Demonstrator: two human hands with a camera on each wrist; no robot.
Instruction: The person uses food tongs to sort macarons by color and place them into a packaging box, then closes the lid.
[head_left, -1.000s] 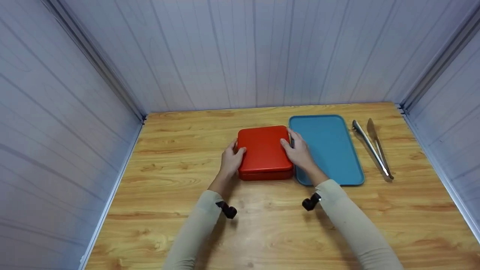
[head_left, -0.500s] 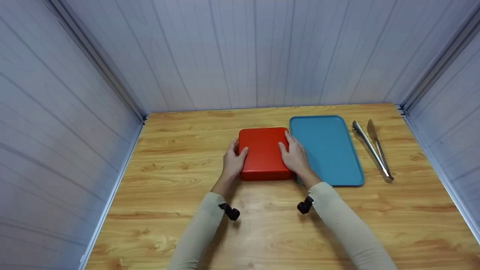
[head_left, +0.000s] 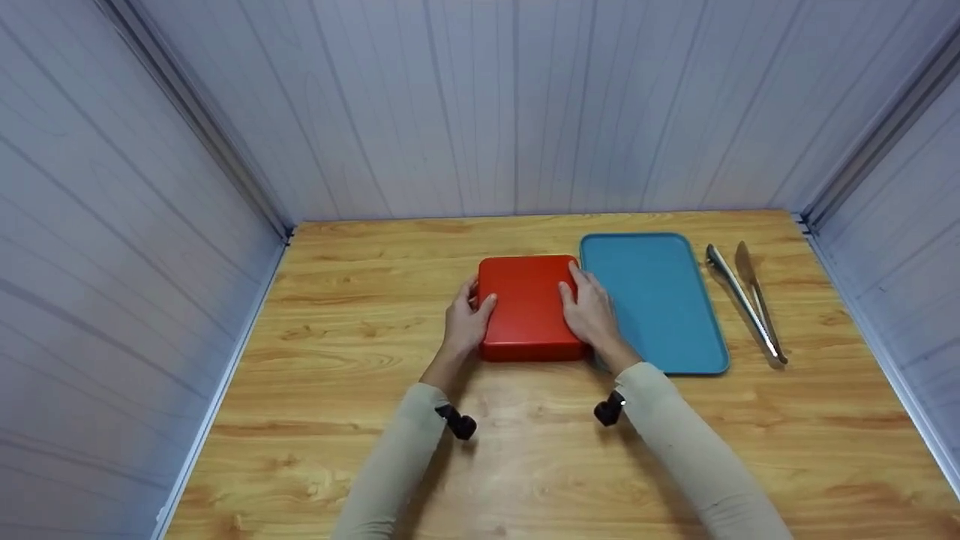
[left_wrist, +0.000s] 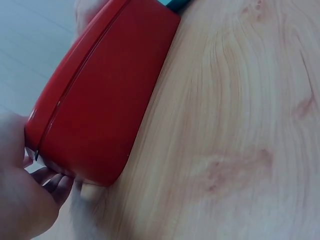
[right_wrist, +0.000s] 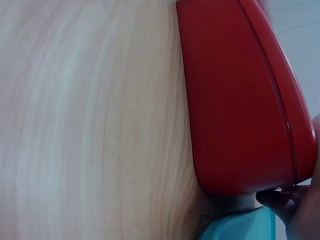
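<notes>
A red lidded box sits on the wooden table, just left of a blue tray. My left hand grips the box's left side, thumb on the lid and fingers curled under the edge. My right hand grips its right side in the same way, thumb on top. In the left wrist view the red box fills the frame with my left hand at its corner. The right wrist view shows the red box, with my right hand at its lower edge beside the blue tray.
Metal tongs lie right of the tray near the right wall. Grey panelled walls close in the table at the left, back and right. Bare wood stretches in front of the box and to its left.
My right hand has slid inward along the box's right side, its thumb further onto the lid. The left hand and the box have hardly moved.
</notes>
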